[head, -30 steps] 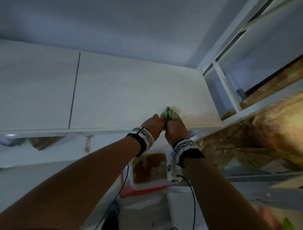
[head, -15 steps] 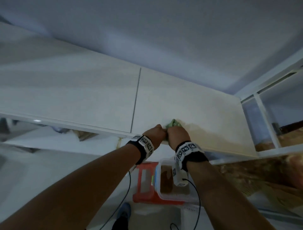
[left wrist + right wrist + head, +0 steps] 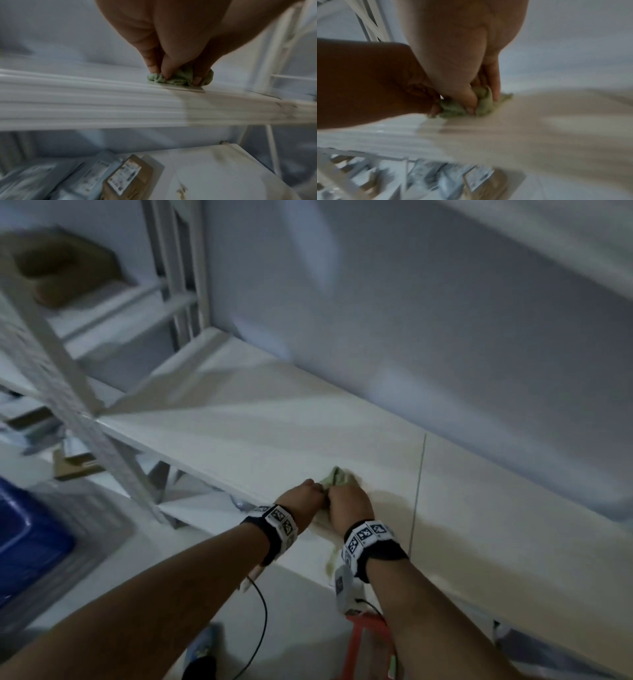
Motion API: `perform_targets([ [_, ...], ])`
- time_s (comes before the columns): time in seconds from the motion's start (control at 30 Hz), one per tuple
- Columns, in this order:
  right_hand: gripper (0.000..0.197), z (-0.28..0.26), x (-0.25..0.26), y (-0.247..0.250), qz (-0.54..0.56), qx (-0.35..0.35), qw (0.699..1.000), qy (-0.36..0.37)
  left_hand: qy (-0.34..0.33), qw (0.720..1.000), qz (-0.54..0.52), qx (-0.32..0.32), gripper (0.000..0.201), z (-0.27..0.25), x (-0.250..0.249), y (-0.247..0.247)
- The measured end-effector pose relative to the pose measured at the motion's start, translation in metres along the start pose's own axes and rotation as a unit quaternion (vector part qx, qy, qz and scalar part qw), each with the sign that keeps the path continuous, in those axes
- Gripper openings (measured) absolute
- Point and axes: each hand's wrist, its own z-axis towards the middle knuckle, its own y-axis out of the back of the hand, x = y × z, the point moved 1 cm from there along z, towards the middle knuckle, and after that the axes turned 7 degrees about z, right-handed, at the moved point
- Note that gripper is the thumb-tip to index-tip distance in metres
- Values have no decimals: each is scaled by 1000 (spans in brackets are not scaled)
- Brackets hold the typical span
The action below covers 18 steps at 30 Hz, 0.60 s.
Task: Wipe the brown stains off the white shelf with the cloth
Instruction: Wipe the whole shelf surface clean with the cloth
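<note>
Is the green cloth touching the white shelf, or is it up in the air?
Touching. In the left wrist view the green cloth sits bunched flat on the white shelf with no gap beneath, under the left hand's fingers.

Both arms outstretched, left hand [image 3: 301, 497] and right hand [image 3: 349, 503] side by side, fingers curled.

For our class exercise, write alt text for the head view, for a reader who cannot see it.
Both hands, left hand and right hand, press a bunched green cloth onto a white shelf near its front edge. A faint brown stain shows just right of them.
</note>
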Motion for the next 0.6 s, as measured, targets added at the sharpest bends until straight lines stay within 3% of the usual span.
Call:
perform_targets([
  [0.1,24,5,60,-3,130,-46,990,18,71,997,-22,-23,47,-28,59,21],
  [0.23,25,19,137,-8,246,-11,966,76,145,985,-46,-83,38,-72,133,48],
  [0.37,13,32,203,1,413,-9,908,72,220,946,-100,-215,16,-103,189,72],
  [0.5,18,45,223,9,558,-17,829,-21,226,920,-141,-287,26,-110,206,82],
  [0.6,20,51,210,15,518,-83,851,-36,212,926,-159,-268,40,-105,208,75],
])
